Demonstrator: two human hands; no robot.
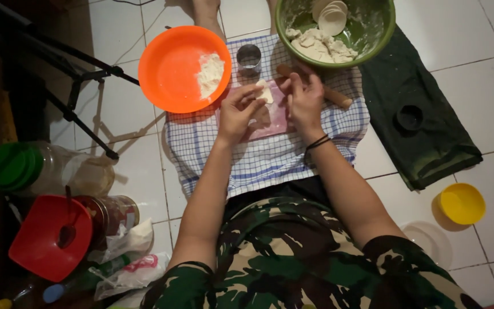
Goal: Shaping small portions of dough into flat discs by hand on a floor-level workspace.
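Small pale dough piece (265, 91), pinched between the fingertips of left hand (239, 112) and right hand (306, 98) above a pink board (274, 121) on a blue-checked cloth (270, 160); wooden rolling pin (338, 97) beside; metal ring cutter (249, 57), orange bowl (170, 68) of flour and green bowl (373, 28) of dough beyond.

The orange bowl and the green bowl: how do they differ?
The orange bowl is shallow and holds a small heap of flour; the green bowl is deeper, smeared inside, holding dough lumps and cut rounds. Orange sits by the left hand, green beyond the right hand. Both are round.
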